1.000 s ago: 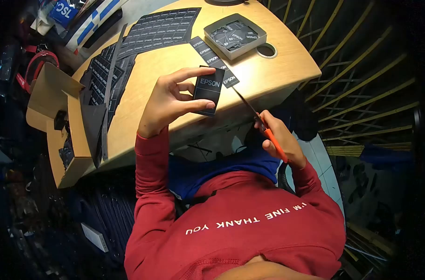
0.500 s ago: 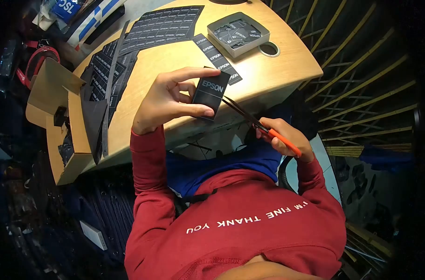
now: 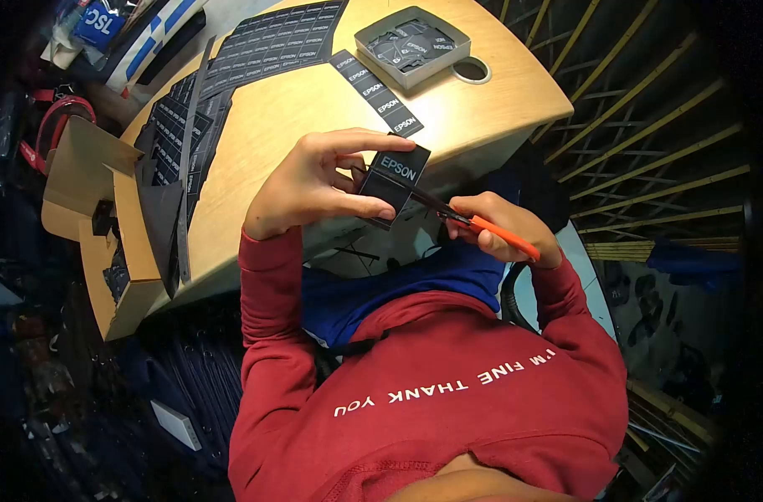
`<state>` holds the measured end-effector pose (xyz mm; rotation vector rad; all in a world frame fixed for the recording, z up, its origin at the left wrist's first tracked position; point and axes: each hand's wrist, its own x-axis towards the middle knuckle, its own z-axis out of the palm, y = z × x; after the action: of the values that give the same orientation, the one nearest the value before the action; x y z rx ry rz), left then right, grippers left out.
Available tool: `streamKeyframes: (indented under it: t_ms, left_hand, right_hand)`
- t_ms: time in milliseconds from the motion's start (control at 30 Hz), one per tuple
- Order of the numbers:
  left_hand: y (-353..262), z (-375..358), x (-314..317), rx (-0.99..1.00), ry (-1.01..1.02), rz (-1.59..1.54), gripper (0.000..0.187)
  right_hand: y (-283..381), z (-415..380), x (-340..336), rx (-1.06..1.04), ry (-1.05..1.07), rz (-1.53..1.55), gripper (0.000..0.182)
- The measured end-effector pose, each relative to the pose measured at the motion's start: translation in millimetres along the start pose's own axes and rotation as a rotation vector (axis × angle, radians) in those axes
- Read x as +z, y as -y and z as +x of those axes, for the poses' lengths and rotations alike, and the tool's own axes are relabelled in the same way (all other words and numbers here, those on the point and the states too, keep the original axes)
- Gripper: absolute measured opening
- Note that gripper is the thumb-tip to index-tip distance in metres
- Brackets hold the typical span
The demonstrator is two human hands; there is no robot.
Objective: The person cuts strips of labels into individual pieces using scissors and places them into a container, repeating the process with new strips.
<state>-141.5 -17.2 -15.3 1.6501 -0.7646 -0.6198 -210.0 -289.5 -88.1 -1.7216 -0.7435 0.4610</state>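
While a second ago the scissors pointed toward the strip, clear of the dark EPSON label, their blades now reach across it. The left hand has its fingers clamped on that label near the front edge of the surface, the thumb covering part of it; the right hand's fingers curl around the handles. Beyond sit a box of labels and a tape ring; a ruler partly hides the sheets.
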Motion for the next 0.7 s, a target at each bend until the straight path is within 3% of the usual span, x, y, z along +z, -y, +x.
streamKeyframes:
  t_ms: [400, 700]
  left_hand:
    - [0, 2, -1, -0.044, 0.022, 0.012, 0.066]
    - [2, 3, -2, -0.028, 0.026, 0.024, 0.067]
  right_hand:
    - [-2, 0, 2, 0.005, -0.02, 0.01, 0.066]
    - [-9, -2, 7, 0.019, -0.08, 0.025, 0.07]
